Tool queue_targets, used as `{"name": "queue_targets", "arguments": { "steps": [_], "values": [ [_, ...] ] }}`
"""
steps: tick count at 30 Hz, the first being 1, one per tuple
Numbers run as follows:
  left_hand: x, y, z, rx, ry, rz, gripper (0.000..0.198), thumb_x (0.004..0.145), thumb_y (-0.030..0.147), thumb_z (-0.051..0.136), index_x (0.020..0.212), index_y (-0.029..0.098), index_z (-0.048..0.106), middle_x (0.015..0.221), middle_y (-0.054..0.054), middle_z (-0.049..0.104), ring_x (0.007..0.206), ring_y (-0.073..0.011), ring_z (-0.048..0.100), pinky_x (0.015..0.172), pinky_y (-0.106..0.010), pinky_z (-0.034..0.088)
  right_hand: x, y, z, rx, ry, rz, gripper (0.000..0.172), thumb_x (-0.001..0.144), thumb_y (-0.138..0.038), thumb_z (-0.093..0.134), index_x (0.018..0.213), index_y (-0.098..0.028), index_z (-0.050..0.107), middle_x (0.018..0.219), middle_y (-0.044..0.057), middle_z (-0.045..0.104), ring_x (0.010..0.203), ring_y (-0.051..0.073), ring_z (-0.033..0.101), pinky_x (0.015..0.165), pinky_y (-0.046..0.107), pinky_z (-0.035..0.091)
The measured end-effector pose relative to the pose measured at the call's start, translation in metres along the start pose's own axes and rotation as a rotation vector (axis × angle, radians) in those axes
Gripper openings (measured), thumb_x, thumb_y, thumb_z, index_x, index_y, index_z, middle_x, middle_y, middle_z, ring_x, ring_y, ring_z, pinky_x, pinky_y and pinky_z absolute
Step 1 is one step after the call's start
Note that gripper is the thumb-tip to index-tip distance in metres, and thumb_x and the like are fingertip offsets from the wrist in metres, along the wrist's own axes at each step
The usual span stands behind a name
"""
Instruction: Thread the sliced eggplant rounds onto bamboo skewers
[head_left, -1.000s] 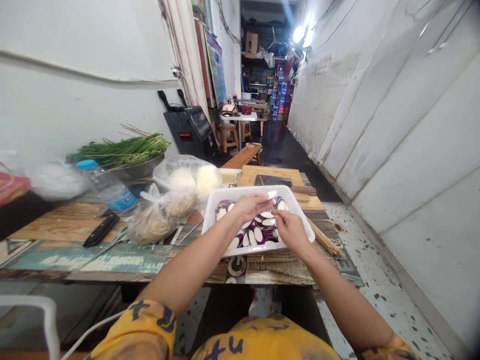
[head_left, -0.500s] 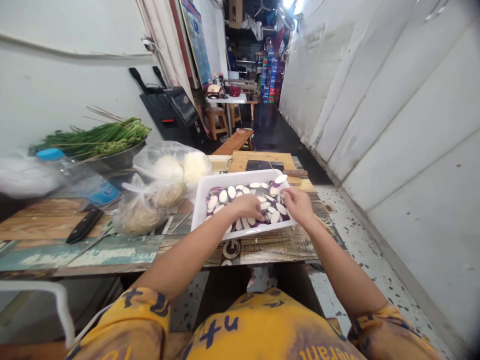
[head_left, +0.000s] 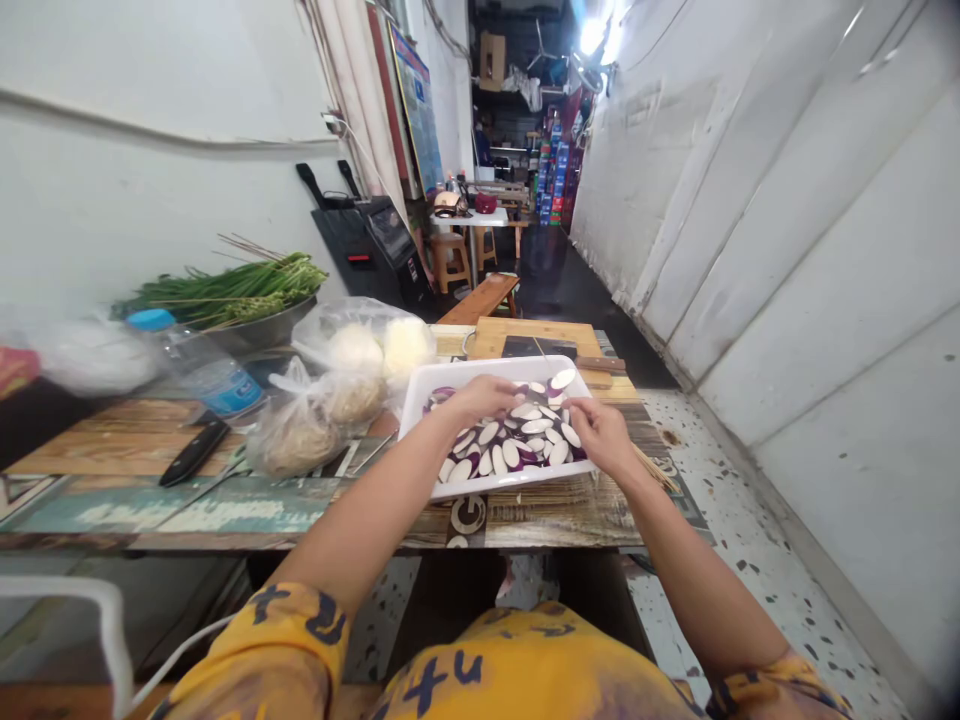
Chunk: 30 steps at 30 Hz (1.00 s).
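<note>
A white plastic tray (head_left: 420,480) holds many oval eggplant slices (head_left: 511,455), pale with purple skin. My right hand (head_left: 604,435) is at the tray's right side, fingers pinched on a thin skewer. An eggplant slice (head_left: 562,380) sits on that skewer just beyond the fingertips, and the thin tip (head_left: 541,348) seems to stick out past it. Over the tray's far half is my left hand (head_left: 484,397), knuckles up and fingers curled down among the slices. What its fingertips grip is hidden.
Behind the tray, a cleaver (head_left: 540,347) lies on a wooden cutting board (head_left: 491,335). To the left are knotted plastic bags (head_left: 289,440), a black-handled knife (head_left: 193,455), a water bottle (head_left: 217,375) and a bowl of greens (head_left: 259,325). Loose skewers (head_left: 655,467) lie under my right wrist.
My left hand has lifted and shifted towards the tray's far side, uncovering slices in the near half. My right hand keeps its pinch on the skewer. The whole view has shifted slightly.
</note>
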<state>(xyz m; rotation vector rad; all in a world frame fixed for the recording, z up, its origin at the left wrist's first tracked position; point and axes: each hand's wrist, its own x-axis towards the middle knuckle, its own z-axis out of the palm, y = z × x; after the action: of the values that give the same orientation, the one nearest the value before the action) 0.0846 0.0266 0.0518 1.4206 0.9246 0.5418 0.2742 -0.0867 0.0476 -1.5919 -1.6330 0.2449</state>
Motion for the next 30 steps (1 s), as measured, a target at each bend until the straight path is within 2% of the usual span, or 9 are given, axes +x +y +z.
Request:
{"name": "queue_targets", "arguments": {
  "steps": [3, 6, 9, 11, 16, 19, 25, 30],
  "values": [
    [0.005, -0.004, -0.001, 0.061, 0.087, 0.033, 0.025, 0.056, 0.028, 0.078, 0.074, 0.013, 0.07, 0.06, 0.001, 0.059, 0.051, -0.0064, 0.045, 0.047, -0.018, 0.034, -0.001, 0.0, 0.0, 0.017, -0.019, -0.008, 0.032, 0.083, -0.031, 0.042, 0.092, -0.015, 0.069, 0.068, 0.002, 0.065, 0.055, 0.012, 0.052, 0.057, 0.021, 0.039],
    [0.006, 0.0, -0.001, -0.075, 0.222, -0.045, 0.015, 0.059, 0.017, 0.075, 0.07, 0.012, 0.066, 0.054, 0.002, 0.056, 0.044, -0.0048, 0.044, 0.043, -0.017, 0.032, -0.002, -0.001, 0.0, 0.03, -0.042, -0.012, 0.033, 0.083, -0.031, 0.042, 0.094, -0.014, 0.068, 0.071, 0.003, 0.067, 0.056, 0.012, 0.054, 0.057, 0.022, 0.04],
    [0.007, 0.005, 0.0, -0.337, 0.303, -0.107, 0.016, 0.063, 0.007, 0.071, 0.073, 0.011, 0.06, 0.059, -0.002, 0.061, 0.052, -0.0096, 0.057, 0.055, -0.02, 0.047, -0.005, -0.006, -0.001, 0.044, -0.073, -0.003, 0.033, 0.083, -0.031, 0.042, 0.093, -0.014, 0.069, 0.074, 0.004, 0.068, 0.059, 0.013, 0.055, 0.058, 0.022, 0.041],
    [0.007, 0.008, -0.001, -0.498, 0.327, -0.073, 0.018, 0.066, 0.003, 0.068, 0.078, 0.011, 0.057, 0.067, -0.006, 0.065, 0.061, -0.0146, 0.064, 0.067, -0.027, 0.052, -0.008, -0.011, -0.002, 0.053, -0.105, 0.008, 0.033, 0.082, -0.031, 0.042, 0.092, -0.015, 0.069, 0.077, 0.004, 0.069, 0.06, 0.013, 0.056, 0.058, 0.022, 0.042],
    [0.01, 0.011, -0.005, -0.737, 0.438, -0.013, 0.007, 0.08, 0.003, 0.053, 0.079, 0.01, 0.051, 0.07, -0.011, 0.065, 0.067, -0.0192, 0.067, 0.072, -0.035, 0.055, -0.014, -0.018, -0.004, 0.034, -0.186, -0.008, 0.032, 0.083, -0.03, 0.043, 0.094, -0.016, 0.07, 0.079, 0.003, 0.07, 0.062, 0.014, 0.057, 0.058, 0.023, 0.042],
    [0.01, 0.013, -0.006, -0.833, 0.496, 0.009, 0.008, 0.082, 0.002, 0.05, 0.079, 0.009, 0.05, 0.069, -0.01, 0.064, 0.068, -0.0189, 0.067, 0.074, -0.035, 0.055, -0.014, -0.017, -0.004, 0.06, -0.232, -0.03, 0.031, 0.084, -0.03, 0.044, 0.095, -0.016, 0.07, 0.084, 0.003, 0.071, 0.066, 0.014, 0.059, 0.061, 0.024, 0.043],
    [0.006, 0.018, -0.008, -0.9, 0.51, -0.027, 0.01, 0.08, 0.001, 0.051, 0.079, 0.011, 0.049, 0.072, -0.009, 0.064, 0.07, -0.0176, 0.066, 0.074, -0.034, 0.054, -0.013, -0.016, -0.003, 0.052, -0.251, -0.029, 0.032, 0.083, -0.029, 0.044, 0.096, -0.016, 0.07, 0.09, 0.004, 0.071, 0.076, 0.017, 0.063, 0.067, 0.025, 0.047],
    [0.004, 0.017, -0.01, -0.705, 0.521, 0.04, 0.009, 0.077, 0.003, 0.052, 0.079, 0.012, 0.053, 0.069, -0.004, 0.06, 0.058, -0.0111, 0.06, 0.076, -0.036, 0.053, -0.013, -0.018, -0.004, 0.066, -0.176, 0.014, 0.033, 0.083, -0.029, 0.044, 0.098, -0.015, 0.069, 0.093, 0.005, 0.071, 0.078, 0.017, 0.065, 0.067, 0.025, 0.049]
  ]
}}
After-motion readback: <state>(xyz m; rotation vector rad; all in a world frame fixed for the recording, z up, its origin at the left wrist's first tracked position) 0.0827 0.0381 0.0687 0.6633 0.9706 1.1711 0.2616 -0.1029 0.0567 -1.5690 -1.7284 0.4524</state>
